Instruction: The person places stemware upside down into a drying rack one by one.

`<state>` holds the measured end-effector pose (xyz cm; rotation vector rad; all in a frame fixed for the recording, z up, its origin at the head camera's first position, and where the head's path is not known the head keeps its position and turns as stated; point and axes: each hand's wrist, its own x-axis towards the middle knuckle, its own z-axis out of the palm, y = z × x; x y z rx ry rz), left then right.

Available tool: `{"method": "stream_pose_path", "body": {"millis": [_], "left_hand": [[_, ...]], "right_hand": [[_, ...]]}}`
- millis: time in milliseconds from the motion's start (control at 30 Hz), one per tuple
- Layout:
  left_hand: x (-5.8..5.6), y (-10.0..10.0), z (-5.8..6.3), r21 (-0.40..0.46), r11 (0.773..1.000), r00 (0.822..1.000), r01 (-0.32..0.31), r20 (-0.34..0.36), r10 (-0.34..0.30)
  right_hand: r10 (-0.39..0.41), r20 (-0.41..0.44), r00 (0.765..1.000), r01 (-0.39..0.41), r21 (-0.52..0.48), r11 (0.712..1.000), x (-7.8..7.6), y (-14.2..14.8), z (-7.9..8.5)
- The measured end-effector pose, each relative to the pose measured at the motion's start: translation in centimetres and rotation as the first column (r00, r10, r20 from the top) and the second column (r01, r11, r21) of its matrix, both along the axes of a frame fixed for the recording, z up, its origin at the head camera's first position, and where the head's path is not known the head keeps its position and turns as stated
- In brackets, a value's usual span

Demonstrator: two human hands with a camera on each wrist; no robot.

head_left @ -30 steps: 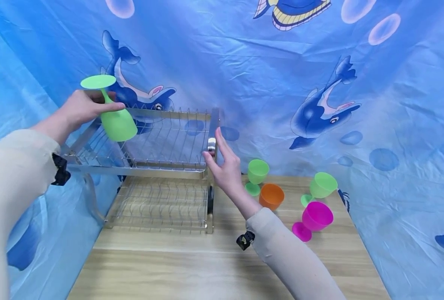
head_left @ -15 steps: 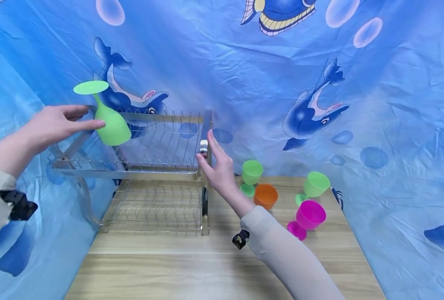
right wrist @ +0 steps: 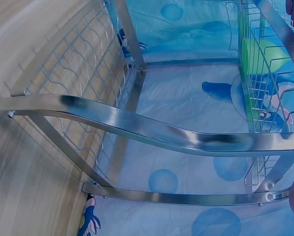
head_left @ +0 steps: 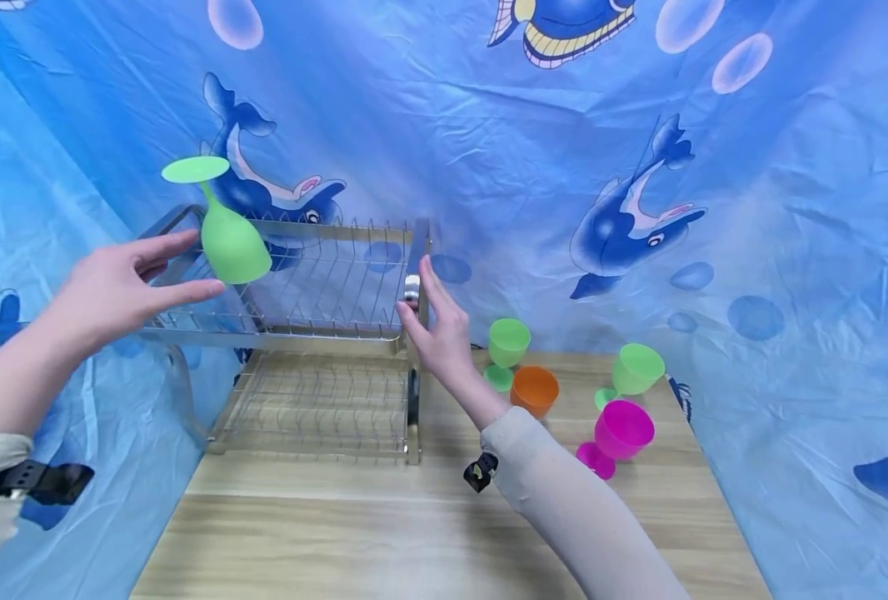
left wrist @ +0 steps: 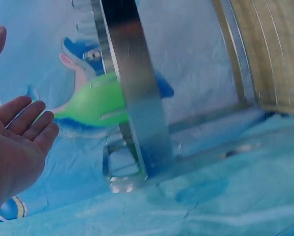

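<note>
A light green plastic goblet (head_left: 236,244) stands upside down and slightly tilted on the upper tier of a two-tier metal dish rack (head_left: 324,341), its foot uppermost. Just left of it is my left hand (head_left: 107,287), thumb and fingers spread; the left wrist view shows this hand (left wrist: 18,152) beside the goblet's stem, palm uncurled. My right hand (head_left: 447,333) rests against the rack's right side frame with straight fingers and the thumb apart. Only an edge of it appears in the right wrist view, where the rack's curved side bar (right wrist: 142,126) crosses the picture.
Right of the rack, two green goblets (head_left: 509,340) (head_left: 638,368), an orange goblet (head_left: 536,390) and a magenta goblet (head_left: 624,429) stand on the wooden table (head_left: 324,533). A blue curtain (head_left: 504,167) with sea animals hangs behind and at both sides.
My left hand has let go of the green goblet's stem and drawn back left and down, its fingers spreading. The goblet remains upside down on the upper tier. My right hand stays at the rack.
</note>
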<state>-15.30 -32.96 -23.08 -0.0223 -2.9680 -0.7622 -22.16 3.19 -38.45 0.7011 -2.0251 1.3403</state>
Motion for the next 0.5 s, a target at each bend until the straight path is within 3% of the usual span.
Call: {"method": "stream_pose_path", "body": {"millis": [167,267,367,500], "left_hand": [[2.2,1.7,-1.7,-0.038,0.999,0.999,0.024,-0.038,-0.026],[3.6,2.8,-2.9,-0.037,0.996,0.993,0.077,-0.085,-0.079],[5.1,3.9,-4.3,-0.048,0.986,0.974,0.162,-0.153,-0.168],[6.8,4.8,-5.8,-0.067,0.964,0.946,0.256,-0.187,-0.264]], "right_hand": [[0.003,0.004,1.0,-0.003,0.022,1.0,-0.1,0.0,-0.1],[0.014,0.044,0.999,-0.017,0.06,0.998,0.0,0.5,0.2],[0.03,0.081,0.996,-0.037,0.096,0.995,0.3,1.6,0.8],[0.062,0.093,0.994,-0.073,0.12,0.99,0.7,3.9,1.5]]}}
